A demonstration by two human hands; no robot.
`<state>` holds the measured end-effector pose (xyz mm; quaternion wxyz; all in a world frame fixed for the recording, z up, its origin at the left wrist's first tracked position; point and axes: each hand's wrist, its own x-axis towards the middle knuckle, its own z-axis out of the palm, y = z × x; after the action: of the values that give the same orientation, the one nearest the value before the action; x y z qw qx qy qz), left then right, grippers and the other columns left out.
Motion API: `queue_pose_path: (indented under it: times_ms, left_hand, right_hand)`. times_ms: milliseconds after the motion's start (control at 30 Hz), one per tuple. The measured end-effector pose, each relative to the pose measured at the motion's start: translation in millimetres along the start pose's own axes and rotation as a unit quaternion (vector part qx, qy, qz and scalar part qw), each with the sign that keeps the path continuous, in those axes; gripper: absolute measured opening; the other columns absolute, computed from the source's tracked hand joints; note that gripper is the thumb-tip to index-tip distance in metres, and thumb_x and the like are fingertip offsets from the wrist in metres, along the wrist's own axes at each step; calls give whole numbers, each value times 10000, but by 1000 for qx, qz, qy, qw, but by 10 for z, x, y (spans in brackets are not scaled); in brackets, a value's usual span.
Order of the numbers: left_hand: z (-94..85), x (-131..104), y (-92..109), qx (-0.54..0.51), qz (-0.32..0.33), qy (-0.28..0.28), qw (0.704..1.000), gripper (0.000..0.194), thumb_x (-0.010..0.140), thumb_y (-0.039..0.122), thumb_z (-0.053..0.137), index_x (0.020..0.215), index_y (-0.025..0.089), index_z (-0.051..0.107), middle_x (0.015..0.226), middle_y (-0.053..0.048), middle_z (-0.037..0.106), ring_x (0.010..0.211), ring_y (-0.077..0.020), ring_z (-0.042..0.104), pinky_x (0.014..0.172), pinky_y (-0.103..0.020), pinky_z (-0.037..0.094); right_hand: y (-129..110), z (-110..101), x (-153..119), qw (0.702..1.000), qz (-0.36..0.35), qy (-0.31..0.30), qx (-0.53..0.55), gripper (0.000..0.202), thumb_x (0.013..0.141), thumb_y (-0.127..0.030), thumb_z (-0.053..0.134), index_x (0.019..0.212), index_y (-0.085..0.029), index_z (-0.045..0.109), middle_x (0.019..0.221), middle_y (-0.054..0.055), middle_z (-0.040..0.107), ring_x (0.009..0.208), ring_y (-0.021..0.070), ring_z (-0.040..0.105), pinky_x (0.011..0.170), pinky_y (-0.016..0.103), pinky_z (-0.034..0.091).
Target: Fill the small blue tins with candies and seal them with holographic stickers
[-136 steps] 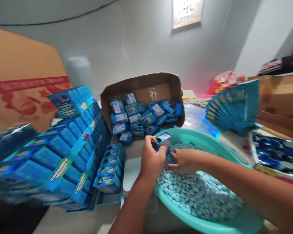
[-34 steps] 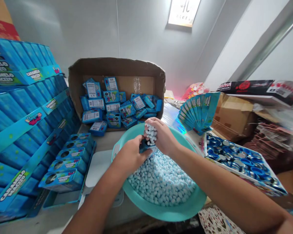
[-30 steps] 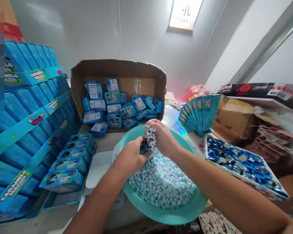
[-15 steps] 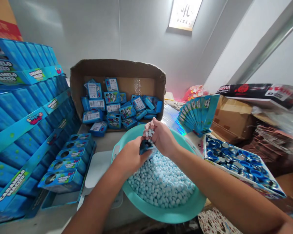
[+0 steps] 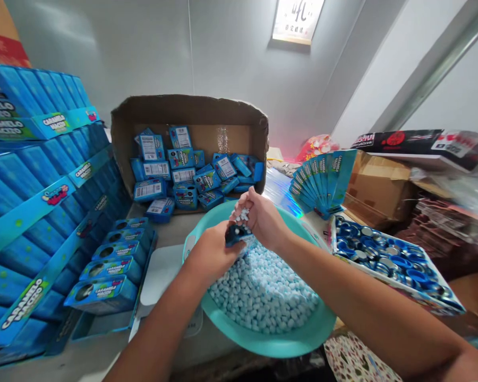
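Clock positions are read about the turquoise basin (image 5: 269, 347), with 12 at its far side. Nearest, the basin holds a heap of pale candies (image 5: 271, 297). Above its 11 o'clock part, the left hand (image 5: 209, 248) is closed around a small blue box (image 5: 242, 237), tilted, its dark opening uppermost. Just beyond, the right hand (image 5: 266, 220) is cupped, holding a handful of candies (image 5: 242, 214) close over that opening; whether it touches the box cannot be told. At 3 o'clock, a tray of lids (image 5: 394, 265); at 9, a row of blue boxes (image 5: 113, 265); at 10, a stack of packed boxes (image 5: 43, 196). Farther off, a cardboard carton (image 5: 235, 139) of loose boxes lies at 11, and a fan of blue cards (image 5: 324, 178) stands at 1.
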<state>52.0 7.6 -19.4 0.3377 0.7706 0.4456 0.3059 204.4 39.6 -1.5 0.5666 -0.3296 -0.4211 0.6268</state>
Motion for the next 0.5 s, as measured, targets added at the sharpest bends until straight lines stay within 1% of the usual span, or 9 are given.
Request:
queue_pose_path:
  times_ms: [100,167,233,333,400,500]
  left_hand:
    - [11,3,-22,-9,18,-20,1000,397,852,302,635,1245,249,624,1239,-38,706,1161,-272,638,959,-386,495]
    - [16,3,-32,-18,26,-26,999,404,851,298,633,1252,255,621,1245,-33,705,1177,-273,634,970,-383,495]
    - [21,2,-39,-17,22,-13,1000,405,845,295,635,1249,261,625,1238,-24,710,1164,-266,643,965,-372,498]
    - [30,1,-48,0,-2,11,1000,411,839,300,642,1249,268,629,1232,-13,715,1139,-258,656,948,-357,502]
    - [34,-2,-50,7,-12,15,1000,417,849,306,633,1264,268,621,1234,-10,714,1134,-252,659,944,-345,499]
    - [32,-7,-37,10,-8,13,1000,414,864,299,618,1278,269,610,1228,-5,716,1112,-233,666,943,-319,493]
  right_hand:
    - [-6,11,-11,1000,0,-10,-23,470,805,-665,680,772,-201,611,620,-4,633,604,159,620,575,257,430]
    - [-10,19,-20,999,-3,-12,-31,459,804,-651,689,770,-201,608,605,-7,625,610,161,622,585,258,430]
    - [-8,24,-26,999,-5,-13,-33,443,802,-634,700,770,-201,608,596,-11,616,618,161,623,612,265,444]
    - [0,20,-31,999,-15,-19,-47,395,805,-578,719,773,-197,621,610,-10,625,647,161,630,685,285,475]
    - [3,11,-36,998,-24,-18,-62,358,808,-537,728,782,-194,632,624,-11,633,660,159,634,713,291,480]
    - [-4,3,-48,997,-23,-15,-73,332,821,-518,716,801,-196,637,637,-16,637,655,153,637,712,290,477]
